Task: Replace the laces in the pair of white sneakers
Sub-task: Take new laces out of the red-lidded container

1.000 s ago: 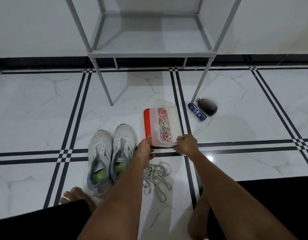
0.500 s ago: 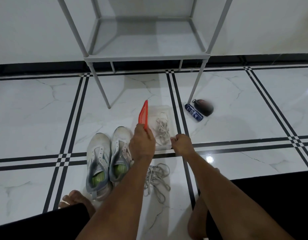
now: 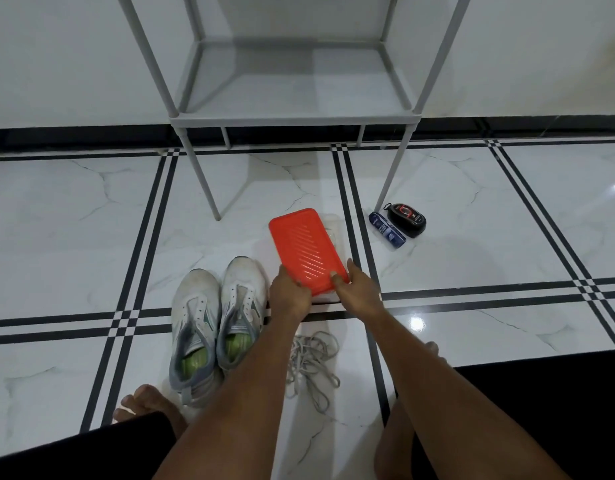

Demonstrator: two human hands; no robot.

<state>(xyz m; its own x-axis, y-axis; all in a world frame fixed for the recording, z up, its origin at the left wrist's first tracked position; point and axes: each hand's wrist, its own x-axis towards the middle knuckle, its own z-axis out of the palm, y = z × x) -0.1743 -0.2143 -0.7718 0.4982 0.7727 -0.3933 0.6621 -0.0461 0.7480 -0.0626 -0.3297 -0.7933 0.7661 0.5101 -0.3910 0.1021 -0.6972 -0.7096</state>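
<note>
Head view: the orange lid [image 3: 308, 249] is gripped at its near edge by both hands, left [image 3: 289, 295] and right [image 3: 357, 289], beside the sneakers [image 3: 218, 317].

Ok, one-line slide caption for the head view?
Both hands hold the red lid over the box, sneakers and loose laces alongside.

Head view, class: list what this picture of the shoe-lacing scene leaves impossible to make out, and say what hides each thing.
- Contents of the clear box: covered by the red lid that the left hand and right hand hold.
- Labels on the blue tube and black container: too small to read.
- Part of the loose laces: behind the left forearm.
- Top of the grey rack: cut off by the upper edge.
</note>
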